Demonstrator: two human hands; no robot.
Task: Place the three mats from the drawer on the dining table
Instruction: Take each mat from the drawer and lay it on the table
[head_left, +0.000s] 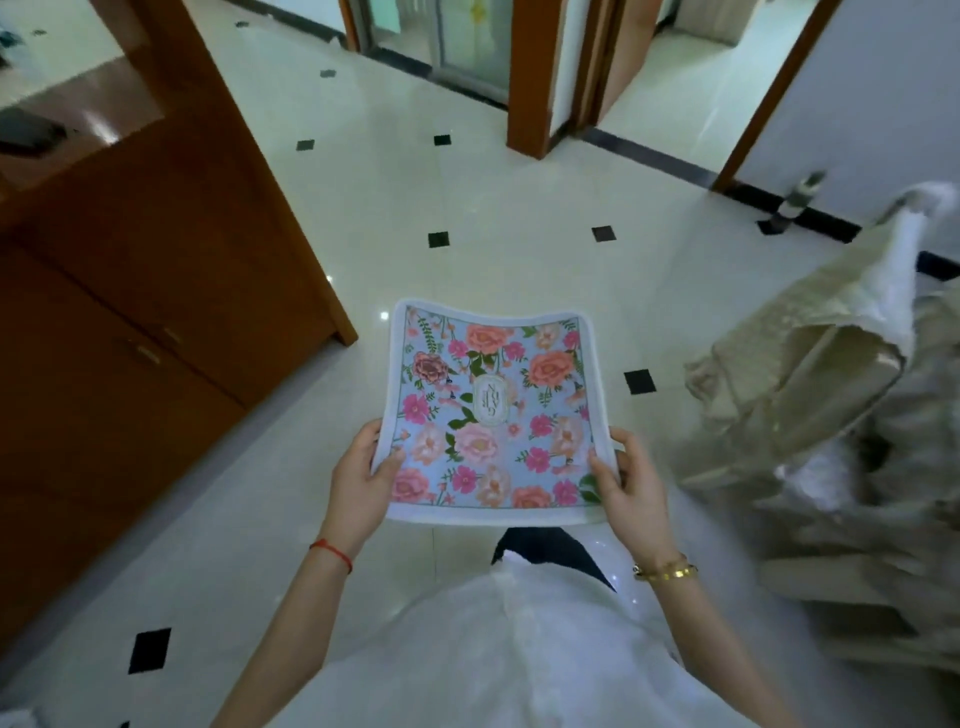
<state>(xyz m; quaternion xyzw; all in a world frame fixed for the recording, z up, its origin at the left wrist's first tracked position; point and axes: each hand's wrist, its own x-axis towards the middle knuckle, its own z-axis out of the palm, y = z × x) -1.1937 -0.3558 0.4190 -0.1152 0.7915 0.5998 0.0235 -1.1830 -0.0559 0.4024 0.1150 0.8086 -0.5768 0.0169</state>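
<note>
Centrally, low in the frame: floral mat, pale blue ground with pink, peach and orange blooms, white border, small oval label at its middle. Held out flat above the floor, far edge sagging a little between its raised corners. Whether more mats lie stacked beneath cannot be told.

Left hand gripping the mat's near left edge, thumb curled over the printed top, remaining fingers hidden underneath. Red string bracelet round that wrist.

Right hand gripping the near right edge likewise, thumb on top, fingers wrapped under the border. Gold bangle on that wrist.

Below the mat, toward the bottom centre: white garment, with a dark patch showing just under the mat's near edge.

Underneath everything: glossy cream tiled floor, dotted with small black diamond insets.

At left, filling upper left to mid left: reddish-brown wooden cabinet with two small metal door handles, polished top catching reflections.

At right, mid frame: blurred cream fabric-draped furniture, too smeared to identify further.

Along the top: wooden door frames, a dark threshold strip, and a pale wall at upper right.
</note>
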